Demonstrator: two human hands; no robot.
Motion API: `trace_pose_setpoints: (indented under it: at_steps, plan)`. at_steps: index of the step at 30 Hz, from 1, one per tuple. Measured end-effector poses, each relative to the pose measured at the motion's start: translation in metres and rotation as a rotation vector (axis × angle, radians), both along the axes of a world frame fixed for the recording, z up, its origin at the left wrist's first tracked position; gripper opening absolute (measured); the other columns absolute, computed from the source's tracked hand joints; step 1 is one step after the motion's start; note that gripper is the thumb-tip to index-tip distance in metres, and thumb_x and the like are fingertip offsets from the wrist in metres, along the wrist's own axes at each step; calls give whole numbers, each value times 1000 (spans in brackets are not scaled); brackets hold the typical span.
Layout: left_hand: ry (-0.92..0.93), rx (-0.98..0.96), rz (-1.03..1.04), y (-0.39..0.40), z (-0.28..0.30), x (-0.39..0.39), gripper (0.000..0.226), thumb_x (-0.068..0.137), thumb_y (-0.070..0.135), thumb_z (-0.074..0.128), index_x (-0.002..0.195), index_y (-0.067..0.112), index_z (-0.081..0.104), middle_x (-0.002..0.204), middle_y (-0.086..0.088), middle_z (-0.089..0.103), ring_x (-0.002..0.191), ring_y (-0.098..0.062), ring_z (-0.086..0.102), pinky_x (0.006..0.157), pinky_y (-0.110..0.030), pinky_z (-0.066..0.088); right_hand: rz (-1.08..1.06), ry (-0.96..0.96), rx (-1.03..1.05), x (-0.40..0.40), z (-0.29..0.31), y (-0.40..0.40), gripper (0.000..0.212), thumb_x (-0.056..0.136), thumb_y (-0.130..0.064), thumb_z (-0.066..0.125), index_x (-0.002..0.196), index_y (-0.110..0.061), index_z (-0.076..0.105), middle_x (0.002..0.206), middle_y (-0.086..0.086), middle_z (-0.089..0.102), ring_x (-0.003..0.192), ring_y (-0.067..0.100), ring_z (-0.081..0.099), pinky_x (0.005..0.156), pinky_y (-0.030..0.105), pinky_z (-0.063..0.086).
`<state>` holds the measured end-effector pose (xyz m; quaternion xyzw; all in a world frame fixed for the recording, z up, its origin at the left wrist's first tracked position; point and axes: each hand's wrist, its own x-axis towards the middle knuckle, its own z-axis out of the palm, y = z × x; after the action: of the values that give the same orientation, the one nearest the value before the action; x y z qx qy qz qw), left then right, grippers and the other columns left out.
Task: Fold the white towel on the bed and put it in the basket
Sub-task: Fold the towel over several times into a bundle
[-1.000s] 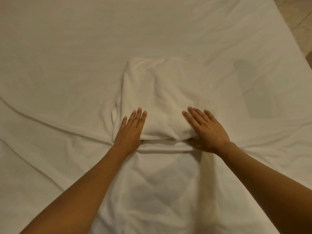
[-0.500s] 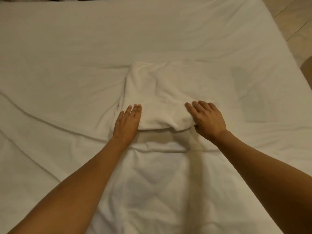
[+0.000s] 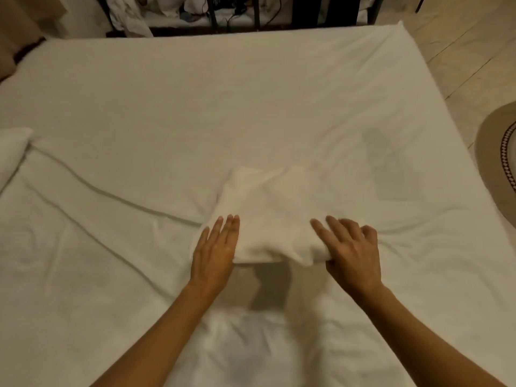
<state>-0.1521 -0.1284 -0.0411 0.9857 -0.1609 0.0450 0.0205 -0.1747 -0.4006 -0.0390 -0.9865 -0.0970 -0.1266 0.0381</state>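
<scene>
Both hands grip the folded white towel (image 3: pixel 268 216) between them, left hand (image 3: pixel 213 255) flat-fingered, right hand (image 3: pixel 353 255) pinching its corner.

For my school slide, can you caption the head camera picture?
Two hands lift a folded towel off the bed.

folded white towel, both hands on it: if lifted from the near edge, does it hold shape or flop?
Likely flops: the towel is soft terry, with its near edge already sagging between the left hand and right hand. Probably light for its bulk, as the lifted edge hardly drags the sheet. Layers may slide apart unless supported from below.
</scene>
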Motion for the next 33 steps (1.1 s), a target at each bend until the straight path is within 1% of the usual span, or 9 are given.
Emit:
trace_pose_setpoints:
  at_steps: [4, 9, 12, 15, 19, 21, 24, 28, 33]
  plan:
    - [182, 54, -58, 2, -46, -71, 76, 57, 0, 67, 129, 6, 45, 124, -10, 65, 110, -25, 66, 83, -40, 55, 55, 184, -56, -71, -52, -3, 83, 46, 3, 73, 124, -20, 60, 118, 11, 63, 96, 31, 53, 70, 40, 37]
    - [385, 122, 35, -13, -81, -96, 107, 34, -6, 86, 129, 6, 39, 125, -12, 64, 111, -27, 65, 82, -42, 56, 34, 314, -75, -83, -85, -3, 79, 51, 3, 75, 125, -21, 59, 122, 14, 60, 104, 32, 54, 83, 47, 40]
    - [382, 123, 44, -13, -94, -96, 108, 40, -5, 84, 135, 8, 34, 135, -9, 57, 119, -24, 60, 87, -44, 54, 48, 383, -98, -81, -97, -12, 91, 53, -3, 74, 137, -25, 46, 138, 17, 49, 126, 33, 43, 104, 50, 31]
    - [406, 105, 36, -9, -100, -102, 110, 51, -5, 78, 145, 6, 21, 146, -8, 45, 131, -23, 49, 96, -45, 47, 43, 485, -72, -84, -103, -15, 106, 53, -3, 73, 146, -31, 29, 150, 13, 35, 135, 32, 37, 104, 48, 35]
    - [433, 65, 34, -6, -102, -96, 104, 46, 6, 87, 138, 8, 39, 139, -8, 54, 124, -22, 56, 93, -42, 51, 56, 564, -40, -78, -99, -17, 105, 55, -10, 75, 146, -33, 27, 151, 11, 33, 136, 32, 35, 102, 47, 39]
    - [495, 39, 47, -5, -89, -87, 101, 38, 5, 90, 132, 8, 52, 134, -9, 58, 119, -22, 60, 92, -39, 51, 86, 556, -43, -70, -90, -20, 97, 53, -16, 76, 141, -27, 39, 142, 11, 46, 127, 33, 46, 93, 45, 45]
    - [660, -75, 41, -1, -52, -61, 70, 81, 5, 65, 144, 14, 37, 150, -7, 38, 137, -23, 40, 111, -31, 32, 114, 415, -1, -59, -69, -23, 73, 53, -14, 72, 125, -17, 56, 119, 9, 61, 107, 33, 58, 78, 41, 48]
    - [863, 43, -3, -7, 17, -6, 34, 90, 14, 49, 123, 17, 56, 125, -8, 60, 111, -26, 56, 84, -28, 43, 143, 217, 111, -34, -33, -25, 43, 61, -27, 49, 100, -15, 63, 85, 3, 65, 75, 29, 60, 66, 34, 41]
    - [1048, 116, 33, -13, 66, 47, 30, 81, 12, 59, 111, 16, 64, 107, -5, 66, 90, -21, 58, 68, -25, 42, 174, 263, 113, 16, 11, -27, 36, 58, -35, 39, 74, -15, 64, 54, 1, 59, 49, 25, 53, 56, 26, 29]
